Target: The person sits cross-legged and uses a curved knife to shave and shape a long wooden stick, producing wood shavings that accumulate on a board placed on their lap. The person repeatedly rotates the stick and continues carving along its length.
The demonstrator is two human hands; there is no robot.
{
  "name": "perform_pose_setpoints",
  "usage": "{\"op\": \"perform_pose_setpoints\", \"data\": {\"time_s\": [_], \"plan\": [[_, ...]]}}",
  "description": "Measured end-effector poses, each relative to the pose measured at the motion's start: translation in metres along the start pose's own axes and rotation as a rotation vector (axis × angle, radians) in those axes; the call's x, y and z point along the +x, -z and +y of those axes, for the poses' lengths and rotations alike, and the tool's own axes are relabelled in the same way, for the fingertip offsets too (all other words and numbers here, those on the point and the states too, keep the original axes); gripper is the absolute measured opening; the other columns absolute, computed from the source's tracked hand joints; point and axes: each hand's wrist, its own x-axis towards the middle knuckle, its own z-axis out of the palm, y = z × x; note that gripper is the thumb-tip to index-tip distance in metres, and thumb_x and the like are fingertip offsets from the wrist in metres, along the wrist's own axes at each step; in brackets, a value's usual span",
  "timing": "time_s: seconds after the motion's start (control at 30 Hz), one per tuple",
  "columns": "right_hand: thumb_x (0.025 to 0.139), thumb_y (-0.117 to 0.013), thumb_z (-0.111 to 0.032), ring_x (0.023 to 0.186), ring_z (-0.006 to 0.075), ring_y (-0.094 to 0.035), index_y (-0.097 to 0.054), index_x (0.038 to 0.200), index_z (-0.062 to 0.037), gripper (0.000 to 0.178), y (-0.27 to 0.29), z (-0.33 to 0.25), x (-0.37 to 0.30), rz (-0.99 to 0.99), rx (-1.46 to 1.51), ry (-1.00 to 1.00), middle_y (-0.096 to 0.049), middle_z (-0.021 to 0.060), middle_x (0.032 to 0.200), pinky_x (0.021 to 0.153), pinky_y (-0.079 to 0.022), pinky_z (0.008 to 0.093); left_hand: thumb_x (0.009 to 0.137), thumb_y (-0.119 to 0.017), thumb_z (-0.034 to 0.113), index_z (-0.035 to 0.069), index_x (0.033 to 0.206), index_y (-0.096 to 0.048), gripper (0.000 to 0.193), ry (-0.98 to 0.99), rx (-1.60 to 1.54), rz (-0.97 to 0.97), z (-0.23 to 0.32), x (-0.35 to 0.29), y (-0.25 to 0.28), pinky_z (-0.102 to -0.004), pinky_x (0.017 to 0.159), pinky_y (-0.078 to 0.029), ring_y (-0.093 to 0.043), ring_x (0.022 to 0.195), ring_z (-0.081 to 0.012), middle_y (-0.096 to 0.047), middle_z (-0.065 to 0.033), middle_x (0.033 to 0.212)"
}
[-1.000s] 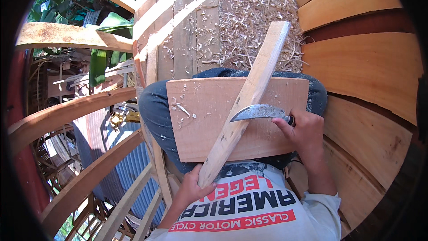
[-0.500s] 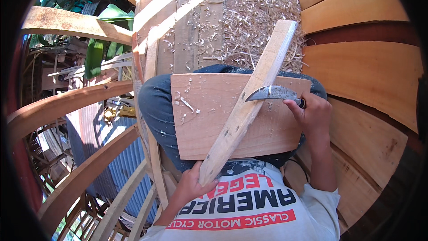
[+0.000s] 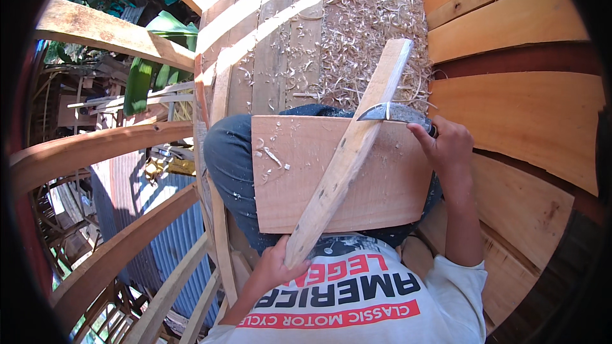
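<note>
My left hand (image 3: 285, 264) is closed around the near end of a long wooden strip (image 3: 333, 181) with several dark holes along it. The strip slants away to the right across a flat wooden board (image 3: 280, 200) that lies on my lap. In my right hand (image 3: 449, 144) I grip the dark handle of a curved-blade knife (image 3: 405, 113). Its blade lies across the strip near the board's far edge, with the tip pointing left. A thin curl of wood rests at the blade. Most of the handle is hidden by my fingers.
Wood shavings (image 3: 366, 19) cover the plank floor ahead, and a few lie on the board. Orange-brown wall planks (image 3: 516, 102) stand close on the right. A wooden railing (image 3: 108, 144) runs along the left, with corrugated metal sheets (image 3: 169, 236) below it.
The knife has moved away from me along the strip, from over the board to its far edge. My right hand has gone slightly farther too. My left hand keeps its hold.
</note>
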Motion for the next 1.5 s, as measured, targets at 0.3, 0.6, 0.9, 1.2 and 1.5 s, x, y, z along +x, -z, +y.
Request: {"op": "perform_pose_setpoints", "data": {"time_s": [0.3, 0.6, 0.9, 1.2, 1.5], "plan": [[0.083, -0.05, -0.071, 0.061, 0.0385, -0.062, -0.062, 0.062, -0.0012, 0.074, 0.0, 0.035, 0.045, -0.036, 0.034, -0.297, -0.059, 0.0186, 0.058, 0.057, -0.048, 0.0449, 0.073, -0.075, 0.038, -0.003, 0.116, -0.052, 0.064, 0.04, 0.074, -0.001, 0.0, -0.004, 0.003, -0.0376, 0.072, -0.054, -0.07, 0.081, -0.0366, -0.068, -0.0248, 0.089], [0.085, -0.046, -0.072, 0.065, 0.0392, -0.063, -0.063, 0.065, 0.0002, 0.077, -0.002, 0.029, 0.065, -0.053, 0.085, -0.331, -0.06, 0.0201, 0.062, 0.059, -0.048, 0.0451, 0.073, -0.075, 0.037, -0.003, 0.114, -0.052, 0.063, -0.005, -0.005, 0.012, -0.006, -0.002, 0.001, -0.0383, 0.075, -0.053, -0.069, 0.086, -0.0371, -0.067, -0.0246, 0.091], [0.087, -0.05, -0.067, 0.049, 0.0273, -0.045, -0.054, 0.063, 0.0037, 0.075, -0.009, 0.053, 0.06, 0.063, 0.365, -0.448, -0.043, 0.0132, 0.05, 0.05, -0.037, 0.0389, 0.077, -0.072, 0.031, -0.005, 0.127, -0.049, 0.066, -0.061, -0.181, -0.159, -0.014, 0.0, 0.007, -0.0321, 0.085, -0.048, -0.065, 0.093, -0.0254, -0.065, -0.0173, 0.104], [0.075, -0.068, -0.061, 0.043, 0.027, -0.055, -0.056, 0.055, -0.005, 0.061, -0.009, -0.051, -0.039, -0.057, 0.372, 0.114, -0.052, 0.0106, 0.049, 0.043, -0.042, 0.0357, 0.074, -0.068, 0.05, 0.006, 0.088, -0.046, 0.051, 0.13, -0.706, -0.406, -0.029, 0.008, 0.018, -0.0172, 0.053, -0.033, -0.041, 0.06, -0.0023, -0.042, 0.0041, 0.077], [0.073, -0.066, -0.066, 0.042, 0.0252, -0.055, -0.055, 0.052, -0.0069, 0.064, -0.011, -0.054, -0.027, -0.056, 0.256, 0.116, -0.052, 0.0091, 0.047, 0.042, -0.043, 0.0343, 0.077, -0.064, 0.051, 0.005, 0.086, -0.046, 0.05, 0.077, -0.672, -0.367, -0.031, 0.007, 0.01, -0.0201, 0.055, -0.03, -0.039, 0.064, -0.0048, -0.038, 0.0037, 0.076]]}}
